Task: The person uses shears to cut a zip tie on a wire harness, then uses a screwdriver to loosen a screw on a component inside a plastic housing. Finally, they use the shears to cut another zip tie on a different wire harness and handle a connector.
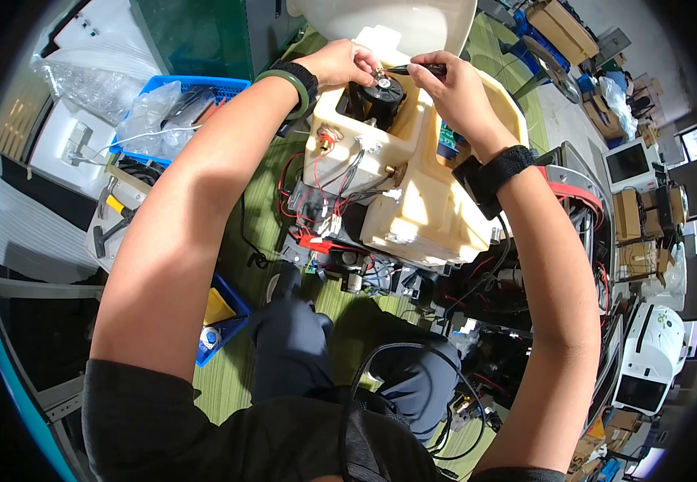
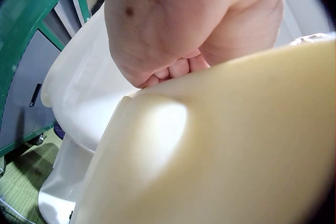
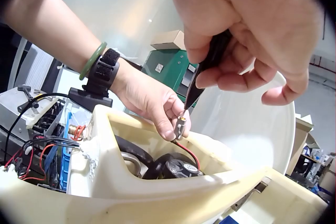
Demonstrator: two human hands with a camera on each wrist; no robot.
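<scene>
My left hand [image 1: 339,64] pinches a small metal-and-brass connector [image 3: 180,126] with a red wire [image 3: 191,153] running down from it. In my right hand [image 1: 462,96] is a slim black tapered tool [image 3: 212,58], gripped like a pen, its fine point right at the connector's top. Below the hands, a round black motor-like part [image 1: 382,90] sits inside a cavity of a cream plastic housing [image 1: 412,193]. In the left wrist view the housing's wall hides my left fingertips and the connector.
Loose wires and a red clip [image 1: 314,243] hang on the housing's near side. A green circuit board [image 1: 447,138] sits in the right cavity. A blue crate [image 1: 151,153] with plastic bags and a hammer [image 1: 111,223] are at left. A white shell [image 1: 421,24] stands behind.
</scene>
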